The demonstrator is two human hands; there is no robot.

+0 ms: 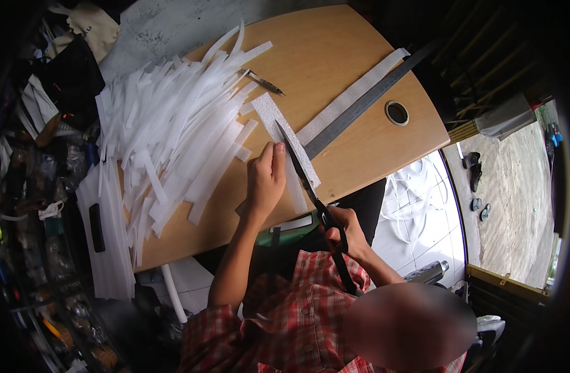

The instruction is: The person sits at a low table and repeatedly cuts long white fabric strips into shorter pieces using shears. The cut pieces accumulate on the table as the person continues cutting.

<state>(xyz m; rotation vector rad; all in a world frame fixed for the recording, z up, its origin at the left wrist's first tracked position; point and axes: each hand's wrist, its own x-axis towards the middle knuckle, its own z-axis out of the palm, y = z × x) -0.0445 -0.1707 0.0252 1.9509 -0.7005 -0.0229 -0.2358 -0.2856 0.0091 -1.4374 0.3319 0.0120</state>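
My left hand [266, 177] pinches the edge of a white foam strip [269, 112] over the table's near edge. My right hand [348, 231] grips the black handles of a large pair of scissors [302, 163]. The blades lie along the strip, their tip pointing away from me and just beyond my left fingertips. A narrower foam piece hangs beside the blades on the left; whether it is fully cut apart I cannot tell. A long dark ruler [365, 102] rests on the table with another pale strip [353, 93] alongside it.
A big heap of white foam strips [179, 118] covers the table's left side. Next to it lies a utility knife [264, 82]. The wooden table [334, 37] has a round cable hole [396, 113]. Thin white offcuts [415, 193] litter the tiled floor; crowded shelves [55, 248] stand left.
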